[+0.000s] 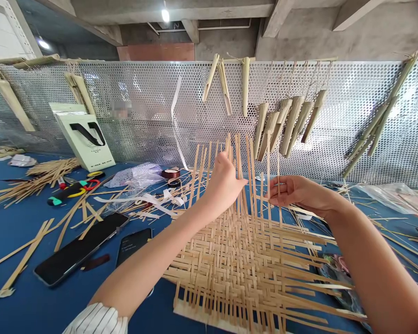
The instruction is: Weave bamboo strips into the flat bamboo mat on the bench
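Note:
A half-woven bamboo mat (230, 260) lies on the blue table, its loose strips fanning out on the right and standing up at the far edge. My left hand (226, 183) is closed round several of these upright bamboo strips (238, 155), thumb pointing right. At the mat's far right corner, my right hand (294, 192) has its fingers curled together on a thin bamboo strip (260, 198) running crosswise among the upright ones. The fingertips of my left hand are partly hidden behind the fist.
Left of the mat lie two phones (80, 250), pliers (71, 191), loose strips (52, 174) and a plastic bag (135, 175). A pale green box (85, 139) stands by the perforated metal screen (142, 102), where bamboo tubes (292, 125) hang. Another plastic bag (393, 197) lies right.

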A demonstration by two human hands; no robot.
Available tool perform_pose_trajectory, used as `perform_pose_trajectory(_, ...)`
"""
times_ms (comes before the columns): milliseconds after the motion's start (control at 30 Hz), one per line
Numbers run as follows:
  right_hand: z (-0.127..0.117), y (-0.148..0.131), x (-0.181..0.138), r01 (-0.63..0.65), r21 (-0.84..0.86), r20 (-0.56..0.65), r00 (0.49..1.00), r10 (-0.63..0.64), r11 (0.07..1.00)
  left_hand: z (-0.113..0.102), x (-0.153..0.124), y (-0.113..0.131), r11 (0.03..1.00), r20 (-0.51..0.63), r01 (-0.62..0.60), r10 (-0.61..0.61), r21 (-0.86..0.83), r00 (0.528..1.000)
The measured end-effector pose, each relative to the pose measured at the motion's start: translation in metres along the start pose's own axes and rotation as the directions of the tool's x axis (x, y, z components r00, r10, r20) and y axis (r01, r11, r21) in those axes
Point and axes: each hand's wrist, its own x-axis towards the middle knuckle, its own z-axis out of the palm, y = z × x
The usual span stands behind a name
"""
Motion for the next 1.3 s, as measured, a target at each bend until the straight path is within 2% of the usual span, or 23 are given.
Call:
perform_pose_trajectory(67,0.0,0.001,0.001,0.002,-0.008,-0.004,1.0,-0.002,1.0,0.002,0.006,-0.008,0.995,0.116,0.089,-0.082,-0.054,0.99)
perform_pose_trajectory(167,-0.001,0.003,0.002,0.006,-0.003,-0.007,1.0,-0.006,1.0,0.001,0.011,-0.012,0.986,0.21,0.164,-0.154,-0.028,0.965)
perform_pose_trajectory(367,-0.002,0.005,0.004,0.024,-0.004,0.012,1.0,-0.024,1.0,-0.001,0.008,-0.007,0.98,0.285,0.186,-0.197,0.064,0.938)
perform_pose_trajectory(500,0.0,0.004,0.004,0.016,-0.002,-0.003,1.0,-0.016,1.0,0.002,0.003,0.0,0.977,0.33,0.213,-0.207,0.019,0.921)
perform_pose_trajectory(633,0.001,0.003,0.003,0.003,-0.003,0.002,1.0,-0.003,1.0,0.006,0.003,-0.001,0.953,0.377,0.295,-0.248,-0.072,0.892)
perform_pose_trajectory(800,0.0,0.002,0.001,-0.002,-0.012,-0.011,1.0,0.002,1.0,0.012,0.011,-0.015,0.908,0.332,0.325,-0.231,-0.265,0.915)
perform_pose_trajectory(867,0.001,0.001,0.0,-0.005,0.004,-0.015,1.0,0.005,1.0,0.01,0.013,-0.016,0.87,0.369,0.33,-0.19,-0.366,0.91)
perform_pose_trajectory(933,0.001,0.001,0.0,-0.005,0.012,-0.021,1.0,0.005,1.0,0.006,0.013,-0.013,0.832,0.44,0.352,-0.148,-0.43,0.886)
perform_pose_trajectory(1167,0.0,0.002,0.001,-0.027,0.051,-0.023,0.999,0.028,0.998,-0.008,0.013,-0.005,0.773,0.543,0.434,-0.14,-0.462,0.828)
perform_pose_trajectory(1300,0.001,0.001,0.0,-0.019,0.061,-0.019,1.0,0.021,0.998,-0.011,0.013,-0.005,0.764,0.566,0.442,-0.124,-0.47,0.815)
